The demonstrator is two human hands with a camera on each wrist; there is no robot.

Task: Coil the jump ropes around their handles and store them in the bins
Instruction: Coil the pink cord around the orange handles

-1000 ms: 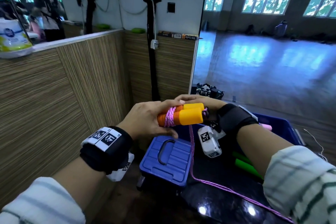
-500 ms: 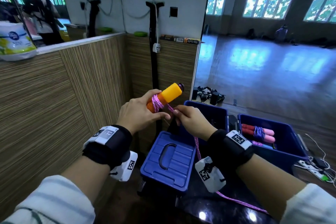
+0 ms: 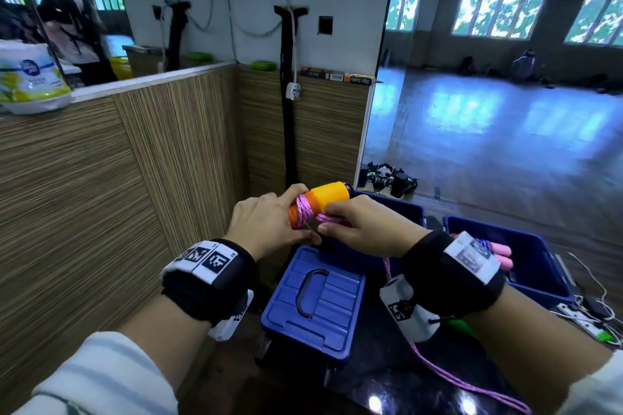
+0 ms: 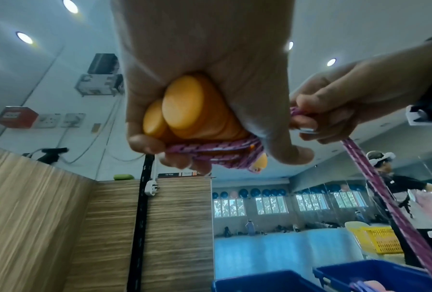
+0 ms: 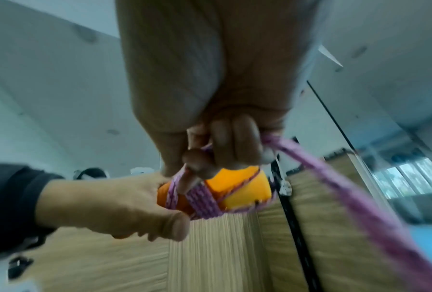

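Holding the two orange handles [image 3: 318,204] together, my left hand [image 3: 269,226] is gripping them at their left end, above the closed blue box [image 3: 313,307]. Their long axis is lying roughly sideways, with the free yellow ends pointing to the right and slightly up, away from my left palm. My right hand [image 3: 364,229] is pinching the pink rope [image 5: 340,177] just below and to the right of the handles, touching the left thumb. A few turns are already lying around the middle of the handles. The loose rope is hanging down to the right of the blue box. I am judging that the right hand, which is nearer to the free ends, must lead the rope around this axis. The open blue bin [image 3: 526,266], right of the blue box, is waiting with another coiled rope inside.
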